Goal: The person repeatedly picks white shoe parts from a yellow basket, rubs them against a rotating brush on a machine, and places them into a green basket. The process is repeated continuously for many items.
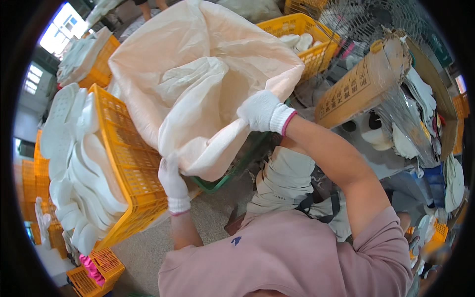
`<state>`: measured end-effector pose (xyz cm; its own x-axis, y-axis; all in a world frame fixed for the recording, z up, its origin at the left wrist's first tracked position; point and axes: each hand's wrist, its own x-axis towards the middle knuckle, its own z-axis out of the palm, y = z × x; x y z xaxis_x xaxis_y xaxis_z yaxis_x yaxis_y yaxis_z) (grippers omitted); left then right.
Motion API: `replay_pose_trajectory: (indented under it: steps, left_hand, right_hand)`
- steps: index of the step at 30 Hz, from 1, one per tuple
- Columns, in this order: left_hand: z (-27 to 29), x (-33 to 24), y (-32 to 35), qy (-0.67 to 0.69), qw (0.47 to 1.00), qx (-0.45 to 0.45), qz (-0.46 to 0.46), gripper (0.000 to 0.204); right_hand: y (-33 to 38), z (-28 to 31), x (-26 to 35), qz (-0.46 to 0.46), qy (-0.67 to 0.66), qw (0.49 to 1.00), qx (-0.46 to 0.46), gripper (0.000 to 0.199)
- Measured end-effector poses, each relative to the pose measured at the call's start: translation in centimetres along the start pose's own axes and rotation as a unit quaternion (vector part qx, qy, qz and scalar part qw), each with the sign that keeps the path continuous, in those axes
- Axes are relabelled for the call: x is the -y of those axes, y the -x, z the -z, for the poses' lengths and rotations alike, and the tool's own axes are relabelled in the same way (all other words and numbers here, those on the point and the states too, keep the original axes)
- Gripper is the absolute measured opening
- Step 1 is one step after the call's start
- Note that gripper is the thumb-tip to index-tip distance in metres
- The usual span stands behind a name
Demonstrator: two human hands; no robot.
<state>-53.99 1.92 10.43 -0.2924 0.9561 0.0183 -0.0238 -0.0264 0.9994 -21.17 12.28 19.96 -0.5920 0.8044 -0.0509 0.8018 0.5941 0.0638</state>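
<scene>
- You are holding a big pale peach plastic bag (pixel 198 74), open-mouthed and slumped, in the upper middle of the view, tilted over a green crate (pixel 217 184) whose rim shows just beneath its lower fold.
- Your right hand (pixel 262 110), in a white knit glove with a pink cuff, is clenched on the bag's right edge, the film bunched inside the fist.
- Your left hand (pixel 172 179), gloved the same way, is closed on the bag's bottom fold, fingers wrapped up into the plastic.
- Inside the bag you can see crumpled white folds; whether they are lining or contents cannot be told.
- To your left stands a yellow mesh crate (pixel 129 163), just beside the bag, with stacks of white shoe soles (pixel 79 163) piled along its outer side.
- Behind the bag, top right, a second yellow crate (pixel 307 39) holds more white pieces.
- To your right a brown cardboard tube (pixel 361 84) lies tilted, with dark printing on its side and clear film wrapped loosely about its end.
- At lower left a small orange basket (pixel 96 272) holds something bright pink (pixel 91 267).
- More orange crates (pixel 29 183) stack along the far left edge.
</scene>
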Motion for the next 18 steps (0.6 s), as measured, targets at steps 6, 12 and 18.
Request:
replay_pose_trajectory:
  steps: [6,12,18]
  left_hand:
    - [-3.7,10.7,6.5,-0.054,0.974,-0.044,0.215,0.08]
    - [-11.2,11.6,8.5,0.197,0.932,-0.14,0.27,0.079]
    - [-13.0,5.2,6.7,0.205,0.959,-0.167,0.104,0.064]
  right_hand:
    - [-3.3,4.1,-1.1,0.088,-0.015,0.941,-0.326,0.014]
    - [-3.1,9.5,1.1,0.139,0.036,0.926,-0.35,0.011]
    - [2.6,20.5,5.3,0.216,0.042,0.825,-0.52,0.011]
